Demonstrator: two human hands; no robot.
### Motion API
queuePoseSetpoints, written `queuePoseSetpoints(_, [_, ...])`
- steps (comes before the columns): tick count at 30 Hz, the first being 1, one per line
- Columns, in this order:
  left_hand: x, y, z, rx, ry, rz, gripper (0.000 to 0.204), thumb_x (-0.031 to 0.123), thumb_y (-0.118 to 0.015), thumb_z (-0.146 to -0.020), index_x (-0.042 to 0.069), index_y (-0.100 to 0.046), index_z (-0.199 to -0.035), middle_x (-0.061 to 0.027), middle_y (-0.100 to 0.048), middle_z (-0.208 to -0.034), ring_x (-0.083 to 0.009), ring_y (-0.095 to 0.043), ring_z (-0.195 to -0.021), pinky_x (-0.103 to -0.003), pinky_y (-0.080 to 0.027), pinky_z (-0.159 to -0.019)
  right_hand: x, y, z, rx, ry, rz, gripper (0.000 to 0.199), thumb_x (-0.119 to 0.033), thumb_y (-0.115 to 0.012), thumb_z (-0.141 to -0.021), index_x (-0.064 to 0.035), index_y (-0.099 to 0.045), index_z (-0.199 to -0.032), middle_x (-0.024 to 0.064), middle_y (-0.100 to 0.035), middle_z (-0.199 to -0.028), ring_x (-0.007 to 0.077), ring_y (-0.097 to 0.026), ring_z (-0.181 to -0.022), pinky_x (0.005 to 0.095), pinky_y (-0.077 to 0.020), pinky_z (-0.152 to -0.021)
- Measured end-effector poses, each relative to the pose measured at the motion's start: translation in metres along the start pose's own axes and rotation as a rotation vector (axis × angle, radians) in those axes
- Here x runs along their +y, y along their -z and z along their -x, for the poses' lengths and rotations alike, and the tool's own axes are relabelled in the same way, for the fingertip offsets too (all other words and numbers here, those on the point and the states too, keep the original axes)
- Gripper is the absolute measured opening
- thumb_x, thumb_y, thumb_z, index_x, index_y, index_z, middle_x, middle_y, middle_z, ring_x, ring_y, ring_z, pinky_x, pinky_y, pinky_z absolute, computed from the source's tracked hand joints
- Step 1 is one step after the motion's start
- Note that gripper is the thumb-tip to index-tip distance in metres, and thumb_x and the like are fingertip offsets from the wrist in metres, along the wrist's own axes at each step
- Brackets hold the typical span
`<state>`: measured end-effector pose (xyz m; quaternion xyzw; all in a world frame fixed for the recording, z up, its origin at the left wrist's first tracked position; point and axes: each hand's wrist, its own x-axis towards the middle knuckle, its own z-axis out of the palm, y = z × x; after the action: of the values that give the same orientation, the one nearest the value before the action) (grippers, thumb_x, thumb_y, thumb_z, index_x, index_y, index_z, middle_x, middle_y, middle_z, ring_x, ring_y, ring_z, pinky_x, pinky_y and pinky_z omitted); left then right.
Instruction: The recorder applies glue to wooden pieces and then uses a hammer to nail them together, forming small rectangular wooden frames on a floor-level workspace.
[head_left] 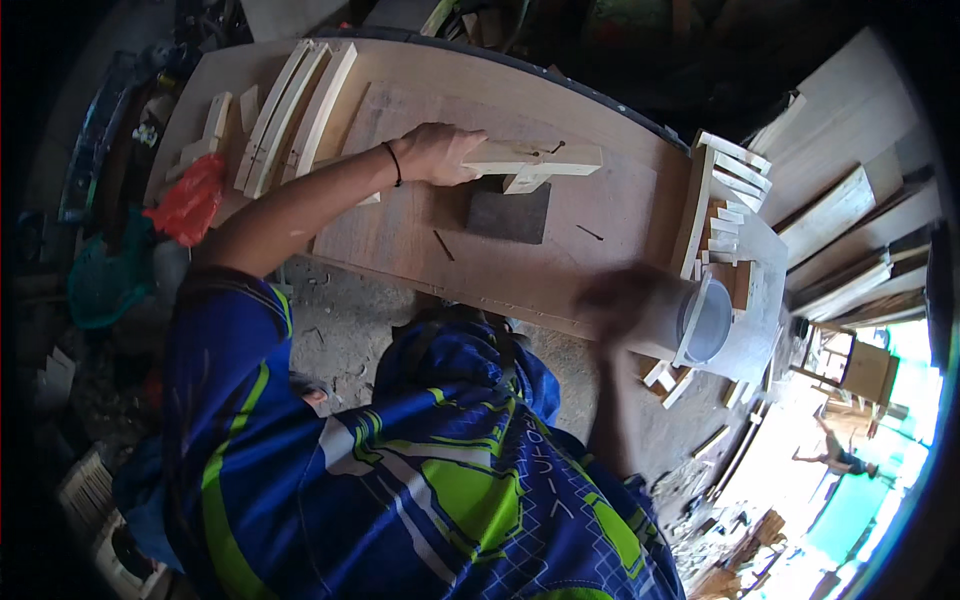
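Observation:
My left hand is wrapped round one end of a pale wooden piece. Two nails appear to stick up from its top. A short cross-piece slants from its underside toward a dark block, which lies on the wooden worktable. My right hand is at the table's front edge, left of a pale plastic tub. Motion smears it, so its fingers and anything in them cannot be made out. A loose nail and a thin dark stick lie on the tabletop.
Long curved wooden strips lie at the table's left. A red plastic bag hangs over its left edge. Short wooden pieces are stacked at the right end. Boards lean farther right. A distant person is at the bright opening.

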<state>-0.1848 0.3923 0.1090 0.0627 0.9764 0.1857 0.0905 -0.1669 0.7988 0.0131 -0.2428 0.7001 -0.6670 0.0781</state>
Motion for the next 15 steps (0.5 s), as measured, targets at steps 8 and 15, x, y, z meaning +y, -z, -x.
queuePoseSetpoints(8, [-0.001, 0.007, -0.015, -0.021, 0.013, -0.008, 0.059, 0.037, -0.074, -0.083, -0.001, -0.059, -0.125, -0.0262, -0.068, -0.11, -0.0411, -0.067, -0.102, -0.045, -0.053, -0.087, -0.037, -0.036, 0.09, 0.023, -0.462, 0.544, 0.033, -0.023, -0.06, -0.099, -0.0071, -0.047, -0.124, 0.0216, -0.063, -0.075, 0.0383, -0.068, -0.066, 0.0485, -0.0497, -0.056])
queuePoseSetpoints(15, [0.019, 0.056, 0.037, -0.388, 0.076, 0.966, 0.058, 0.038, -0.069, -0.092, -0.004, -0.054, -0.129, -0.016, -0.068, -0.099, -0.0234, -0.071, -0.076, -0.037, -0.058, -0.069, -0.033, 0.015, 0.068, 0.128, -0.901, -0.806, 0.042, -0.045, -0.045, -0.105, -0.0072, -0.054, -0.119, 0.0002, -0.047, -0.064, 0.0089, -0.042, -0.045, 0.0229, -0.0348, -0.041])
